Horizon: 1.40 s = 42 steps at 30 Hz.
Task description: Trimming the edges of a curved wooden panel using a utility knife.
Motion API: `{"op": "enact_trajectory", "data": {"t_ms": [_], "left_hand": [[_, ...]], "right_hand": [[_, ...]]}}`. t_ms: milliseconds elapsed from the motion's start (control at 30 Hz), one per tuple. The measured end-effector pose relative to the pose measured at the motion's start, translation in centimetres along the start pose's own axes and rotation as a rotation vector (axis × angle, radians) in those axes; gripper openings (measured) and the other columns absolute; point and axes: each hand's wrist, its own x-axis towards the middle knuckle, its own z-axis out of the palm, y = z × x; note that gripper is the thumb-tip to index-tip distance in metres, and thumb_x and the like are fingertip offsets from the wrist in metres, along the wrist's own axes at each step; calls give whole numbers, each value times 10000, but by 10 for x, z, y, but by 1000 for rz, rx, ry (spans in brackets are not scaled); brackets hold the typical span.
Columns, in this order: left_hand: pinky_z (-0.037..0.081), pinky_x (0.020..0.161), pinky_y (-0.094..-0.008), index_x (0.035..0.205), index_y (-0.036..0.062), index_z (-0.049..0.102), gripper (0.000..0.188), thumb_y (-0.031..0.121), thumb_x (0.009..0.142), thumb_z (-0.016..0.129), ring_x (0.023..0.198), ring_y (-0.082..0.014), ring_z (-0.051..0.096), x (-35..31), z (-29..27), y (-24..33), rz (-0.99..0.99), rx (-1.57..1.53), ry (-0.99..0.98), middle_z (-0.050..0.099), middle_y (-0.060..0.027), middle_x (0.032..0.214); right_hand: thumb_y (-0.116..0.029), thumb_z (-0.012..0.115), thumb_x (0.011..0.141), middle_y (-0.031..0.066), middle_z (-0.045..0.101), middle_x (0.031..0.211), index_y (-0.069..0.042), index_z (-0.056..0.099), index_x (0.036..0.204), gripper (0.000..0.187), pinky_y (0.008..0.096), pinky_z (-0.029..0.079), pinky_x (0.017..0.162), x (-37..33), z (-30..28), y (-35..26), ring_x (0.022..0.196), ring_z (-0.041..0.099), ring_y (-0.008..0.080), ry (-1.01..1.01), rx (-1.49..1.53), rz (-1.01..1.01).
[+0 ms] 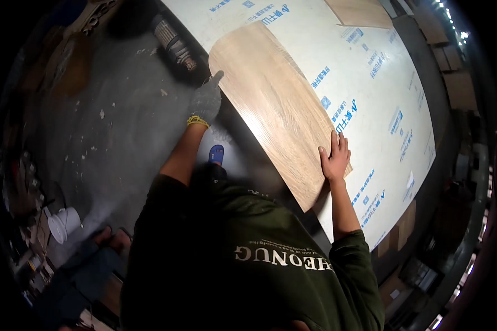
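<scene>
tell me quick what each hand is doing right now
Left hand, in a grey work glove: flat and open on the edge of the long wood-grain veneer sheet, gripping nothing.
Right hand, bare: open, fingers spread, pressing the same sheet.

A light wood-grain veneer sheet [270, 105] lies flat, slantwise on the white protective-filmed board [381, 94].

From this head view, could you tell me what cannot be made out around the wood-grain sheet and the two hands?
- Wood-grain sheet: its underside, hidden against the white board.
- Left hand: covered by a grey glove.
- Right hand: palm pressed down, hidden.
- Tool on the floor: too dark to identify.
</scene>
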Motion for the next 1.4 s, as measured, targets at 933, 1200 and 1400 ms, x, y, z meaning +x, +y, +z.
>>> {"op": "enact_trajectory", "data": {"t_ms": [933, 1200, 1400], "left_hand": [[495, 863, -425, 1311, 215, 550, 439, 164, 881, 472, 995, -378, 620, -38, 11, 11, 3, 7, 176, 646, -174, 1129], [475, 935, -388, 1364, 226, 505, 500, 81, 886, 473, 1146, -329, 571, -73, 24, 68, 179, 184, -61, 549, -101, 1333], [465, 953, -379, 1345, 235, 519, 480, 113, 889, 435, 1118, -319, 588, -27, 14, 22, 162, 44, 12, 588, -116, 1282]], "right_hand": [[-494, 619, 823, 168, 454, 1401, -186, 484, 1384, 654, 488, 265, 1073, 4, 12, 8, 1277, 402, 348, 106, 124, -95], [-503, 625, 807, 166, 426, 1424, -173, 500, 1370, 664, 486, 235, 1092, 3, 9, 17, 1308, 367, 347, 142, 77, -37], [-506, 621, 809, 164, 429, 1419, -177, 496, 1374, 666, 488, 224, 1101, 2, 11, 9, 1312, 364, 343, 122, 95, -53]]}}
